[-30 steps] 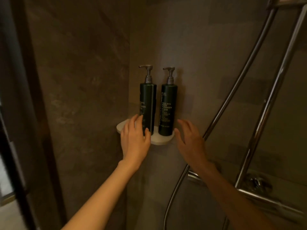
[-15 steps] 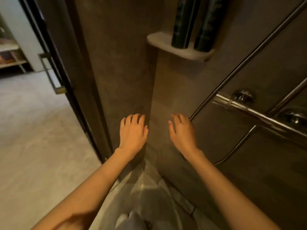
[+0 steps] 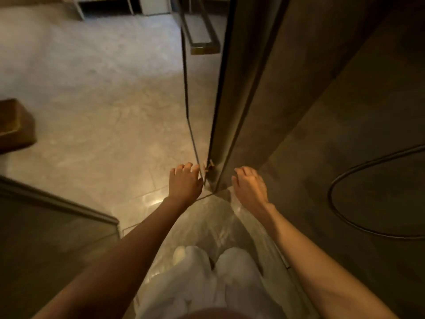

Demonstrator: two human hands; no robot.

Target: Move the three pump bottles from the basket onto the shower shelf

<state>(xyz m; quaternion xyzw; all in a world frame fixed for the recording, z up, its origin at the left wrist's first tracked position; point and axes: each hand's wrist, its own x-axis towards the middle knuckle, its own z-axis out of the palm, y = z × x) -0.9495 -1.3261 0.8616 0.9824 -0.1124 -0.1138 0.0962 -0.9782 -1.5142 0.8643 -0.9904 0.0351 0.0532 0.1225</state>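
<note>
I am looking down at the floor, and neither the shower shelf nor any pump bottle is in view. My left hand (image 3: 185, 183) and my right hand (image 3: 249, 186) hang low in front of me, both with nothing in them and fingers loosely spread. They sit either side of the foot of the glass door's edge (image 3: 190, 111). A brown basket-like container (image 3: 16, 125) shows at the far left edge, cut off by the frame, well away from both hands. Its contents are hidden.
The dark tiled shower wall (image 3: 322, 111) rises on the right with a loop of shower hose (image 3: 345, 215) against it. A metal door handle (image 3: 202, 42) is at the top. A dark panel (image 3: 57, 226) lies lower left. My white-trousered legs (image 3: 207, 284) are below.
The view has swung down and left from the shelf with two dark bottles to the floor. Both hands dropped from the shelf, still holding nothing. The brown container came into sight.
</note>
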